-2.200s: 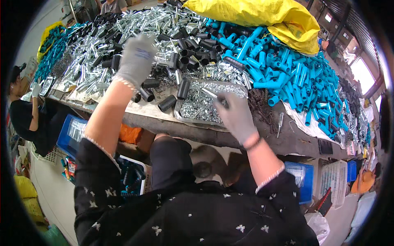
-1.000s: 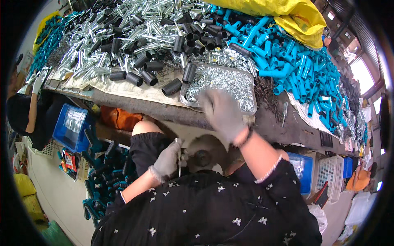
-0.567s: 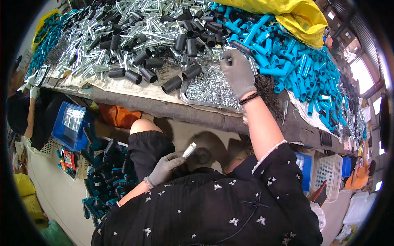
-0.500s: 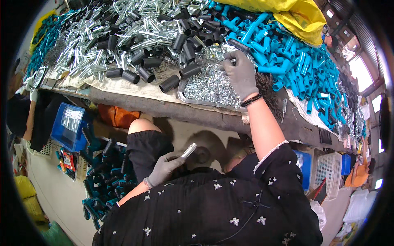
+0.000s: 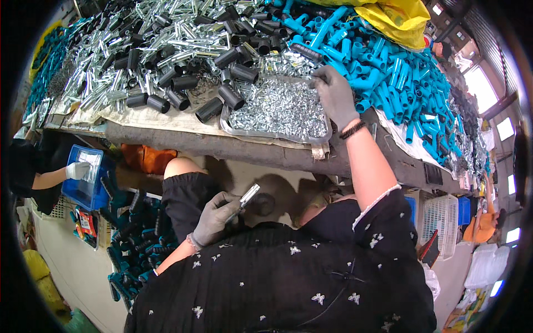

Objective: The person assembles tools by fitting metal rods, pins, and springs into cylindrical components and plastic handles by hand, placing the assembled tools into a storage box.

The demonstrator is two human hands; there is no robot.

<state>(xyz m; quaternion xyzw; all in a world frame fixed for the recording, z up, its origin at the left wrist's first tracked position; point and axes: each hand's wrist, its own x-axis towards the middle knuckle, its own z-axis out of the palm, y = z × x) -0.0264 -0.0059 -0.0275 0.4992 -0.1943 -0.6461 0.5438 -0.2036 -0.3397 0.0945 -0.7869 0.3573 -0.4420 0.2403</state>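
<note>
Grips a shiny, slim silver tube [image 5: 250, 195] in the left hand [image 5: 215, 218], near centre toward seven o'clock, pointing it between one and two. Curls the right hand [image 5: 337, 99] at the two-o'clock corner of a tray [image 5: 266, 135] of small metal parts [image 5: 277, 106]; cannot tell whether around anything. Has blue pipes [image 5: 383, 72] just beyond, a black sleeve [image 5: 230, 96] at the tray's ten o'clock, the bench edge [image 5: 183, 139] between both hands.

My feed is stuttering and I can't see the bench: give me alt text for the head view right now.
A person's gloved left hand holds a shiny metal piece near the lap; the gloved right hand is at the right side of a tray of small metal parts. Black tubes lie left of the tray, blue tubes right.
</note>
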